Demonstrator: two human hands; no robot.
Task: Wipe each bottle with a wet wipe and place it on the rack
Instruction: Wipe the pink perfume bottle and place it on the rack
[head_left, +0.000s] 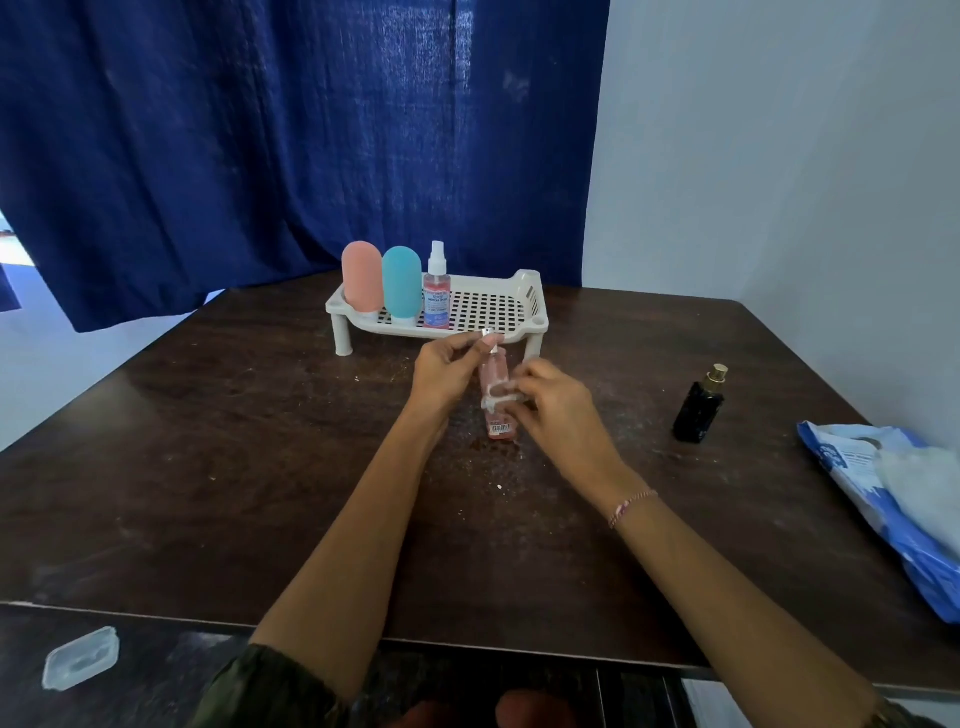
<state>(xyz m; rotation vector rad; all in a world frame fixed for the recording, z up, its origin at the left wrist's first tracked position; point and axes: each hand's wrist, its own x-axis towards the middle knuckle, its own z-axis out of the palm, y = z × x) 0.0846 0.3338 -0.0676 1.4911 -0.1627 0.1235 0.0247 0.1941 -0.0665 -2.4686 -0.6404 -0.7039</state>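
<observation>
I could read nothing: print on the spray bottle (437, 299), upper centre, pink bottle (500, 427) and wipes pack (878, 512) was blurred.

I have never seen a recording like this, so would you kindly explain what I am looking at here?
No machine here: one camera worn on a person's head looks down at their own hands. The left hand pinches the top of a pink bottle, while the right hand holds a white wipe against it. On the dark table stands a white rack holding a peach bottle, a teal bottle and a spray bottle. To the right are a dark bottle and a blue wipes pack.
</observation>
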